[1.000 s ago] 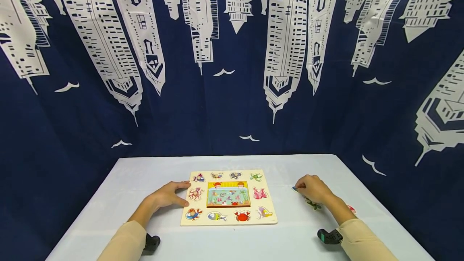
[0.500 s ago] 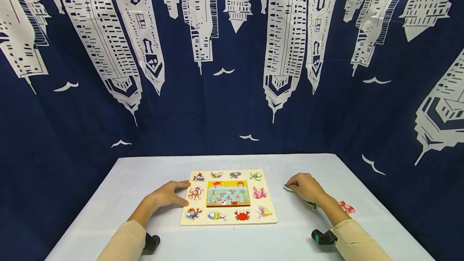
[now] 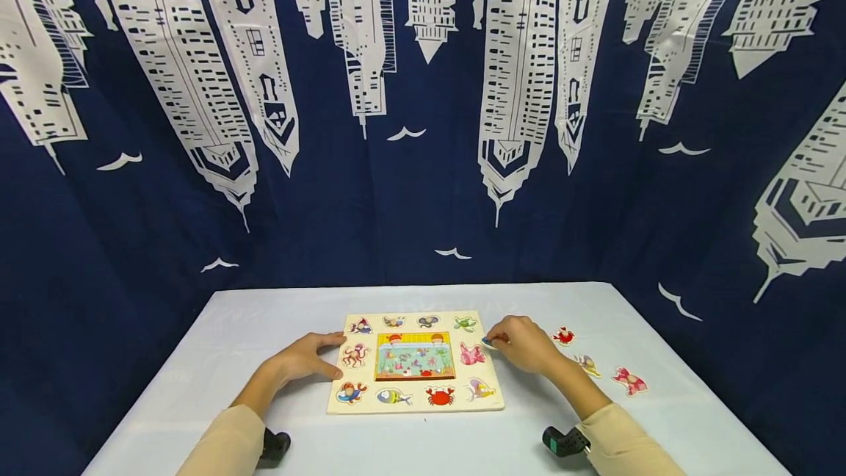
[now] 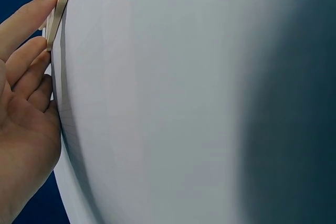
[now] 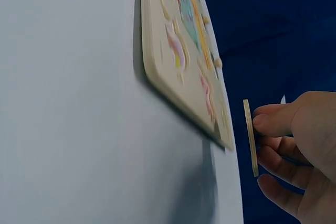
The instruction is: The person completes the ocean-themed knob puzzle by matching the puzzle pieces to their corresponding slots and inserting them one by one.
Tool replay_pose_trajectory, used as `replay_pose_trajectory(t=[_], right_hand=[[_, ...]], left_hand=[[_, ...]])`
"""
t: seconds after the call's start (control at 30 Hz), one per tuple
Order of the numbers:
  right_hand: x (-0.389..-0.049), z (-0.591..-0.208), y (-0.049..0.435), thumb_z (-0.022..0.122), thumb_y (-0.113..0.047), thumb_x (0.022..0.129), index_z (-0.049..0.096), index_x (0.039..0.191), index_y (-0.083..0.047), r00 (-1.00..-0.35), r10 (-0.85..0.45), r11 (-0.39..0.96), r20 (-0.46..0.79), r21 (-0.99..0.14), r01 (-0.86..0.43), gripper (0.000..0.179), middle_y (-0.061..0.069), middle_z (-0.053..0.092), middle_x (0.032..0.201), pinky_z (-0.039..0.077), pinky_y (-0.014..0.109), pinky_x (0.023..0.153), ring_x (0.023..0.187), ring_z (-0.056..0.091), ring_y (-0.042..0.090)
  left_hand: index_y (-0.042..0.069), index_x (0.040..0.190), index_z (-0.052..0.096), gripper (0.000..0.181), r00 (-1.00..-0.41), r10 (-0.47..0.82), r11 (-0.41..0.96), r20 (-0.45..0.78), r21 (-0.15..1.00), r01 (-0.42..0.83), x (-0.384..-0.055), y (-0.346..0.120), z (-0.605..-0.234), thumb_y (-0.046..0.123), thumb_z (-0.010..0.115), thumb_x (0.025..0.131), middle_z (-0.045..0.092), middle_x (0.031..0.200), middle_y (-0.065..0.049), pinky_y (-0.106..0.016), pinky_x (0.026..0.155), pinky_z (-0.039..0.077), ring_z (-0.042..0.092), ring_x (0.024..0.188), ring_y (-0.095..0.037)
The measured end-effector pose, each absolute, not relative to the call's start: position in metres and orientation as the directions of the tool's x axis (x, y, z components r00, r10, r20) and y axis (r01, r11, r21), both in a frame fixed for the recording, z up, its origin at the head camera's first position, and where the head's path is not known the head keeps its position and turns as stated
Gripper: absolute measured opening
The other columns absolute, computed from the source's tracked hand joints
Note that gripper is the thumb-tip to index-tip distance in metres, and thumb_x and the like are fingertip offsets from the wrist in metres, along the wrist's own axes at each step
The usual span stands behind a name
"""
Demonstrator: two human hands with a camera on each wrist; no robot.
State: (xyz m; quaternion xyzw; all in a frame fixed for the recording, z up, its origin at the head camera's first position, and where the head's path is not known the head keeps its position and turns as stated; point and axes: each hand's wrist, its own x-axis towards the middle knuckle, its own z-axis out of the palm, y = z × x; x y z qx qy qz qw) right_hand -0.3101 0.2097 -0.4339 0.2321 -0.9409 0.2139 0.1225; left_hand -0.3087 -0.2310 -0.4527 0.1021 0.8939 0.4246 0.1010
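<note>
While the left hand [image 3: 302, 358], fingers loosely extended, touches the left edge of the rectangular cream wooden puzzle board [image 3: 368, 376] on the white surface [image 3: 370, 446], the right hand [image 3: 522, 344] pinches a thin blue-topped wooden piece [image 5: 250, 139] by the board's right edge, left of a red crab-shaped piece [image 3: 563, 336], a yellowish piece [image 3: 587, 366] and a pink piece [image 3: 630, 381].

Your right hand [image 5: 315, 145] pinches a thin pale piece [image 5: 251, 137], seen edge-on. Beyond the piece, apart from your hand, a colourfully printed board [image 5: 189, 85] lies on the white tabletop [image 5: 79, 103]; dark blue cloth [image 5: 262, 24] backs your hand.
</note>
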Motion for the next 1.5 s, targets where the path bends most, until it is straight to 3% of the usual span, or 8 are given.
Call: replay_pose_trajectory(t=[0.17, 0.4, 0.53, 1.03, 1.3, 1.5], right_hand=[[-0.302, -0.431, 0.188, 0.077, 0.000, 0.089, 0.082, 0.093, -0.010, -0.821, -0.456, 0.766, 0.343, -0.319, -0.558, 0.012, -0.005, 0.072, 0.089, 0.055, 0.031, 0.067, 0.078, 0.061, 0.009], [-0.292, -0.431, 0.161, 0.077, -0.002, 0.091, 0.083, 0.095, -0.010, -0.746, -0.557, 0.701, 0.366, -0.275, -0.658, 0.011, -0.004, 0.075, 0.094, 0.059, 0.035, 0.078, 0.090, 0.068, 0.013], [-0.286, -0.432, 0.147, 0.076, -0.003, 0.092, 0.083, 0.098, -0.009, -0.712, -0.600, 0.667, 0.366, -0.262, -0.697, 0.011, -0.003, 0.075, 0.096, 0.059, 0.033, 0.076, 0.091, 0.068, 0.014], [-0.271, -0.434, 0.094, 0.075, -0.008, 0.095, 0.084, 0.099, -0.017, -0.644, -0.719, 0.595, 0.261, -0.247, -0.765, 0.013, -0.012, 0.073, 0.096, 0.055, 0.024, 0.084, 0.092, 0.064, 0.002], [-0.269, -0.440, 0.070, 0.074, -0.006, 0.093, 0.085, 0.099, -0.019, -0.593, -0.755, 0.548, 0.280, -0.227, -0.805, 0.017, -0.014, 0.072, 0.093, 0.048, 0.012, 0.067, 0.082, 0.059, -0.005], [-0.270, -0.442, 0.059, 0.077, -0.009, 0.093, 0.084, 0.098, -0.018, -0.564, -0.778, 0.524, 0.276, -0.209, -0.826, 0.013, -0.012, 0.073, 0.092, 0.047, 0.011, 0.070, 0.080, 0.058, -0.005]], left_hand=[[0.001, 0.141, 0.062, 0.079, -0.958, 0.269, 0.622, -0.103, 0.778, 0.091, -0.307, -0.231, -0.453, 0.012, 0.095, 0.070, 0.045, 0.158, -0.015, -0.065, 0.119, 0.017, 0.027, 0.149, -0.045], [0.001, 0.141, 0.062, 0.079, -0.957, 0.271, 0.637, -0.102, 0.765, 0.099, -0.306, -0.231, -0.454, 0.012, 0.095, 0.071, 0.046, 0.158, -0.015, -0.065, 0.119, 0.017, 0.028, 0.149, -0.046], [0.001, 0.141, 0.062, 0.079, -0.957, 0.271, 0.630, -0.106, 0.771, 0.093, -0.306, -0.231, -0.457, 0.012, 0.095, 0.070, 0.047, 0.157, -0.015, -0.066, 0.119, 0.017, 0.028, 0.149, -0.046], [0.002, 0.142, 0.062, 0.080, -0.960, 0.259, 0.631, -0.111, 0.772, 0.081, -0.310, -0.231, -0.459, 0.013, 0.095, 0.069, 0.046, 0.157, -0.016, -0.067, 0.118, 0.018, 0.028, 0.149, -0.046], [0.002, 0.143, 0.061, 0.080, -0.959, 0.261, 0.623, -0.114, 0.778, 0.077, -0.311, -0.231, -0.457, 0.015, 0.095, 0.071, 0.046, 0.158, -0.015, -0.067, 0.119, 0.017, 0.027, 0.150, -0.046], [0.002, 0.143, 0.061, 0.080, -0.957, 0.269, 0.629, -0.113, 0.772, 0.086, -0.311, -0.232, -0.452, 0.015, 0.095, 0.072, 0.045, 0.158, -0.015, -0.066, 0.119, 0.017, 0.026, 0.150, -0.045]])
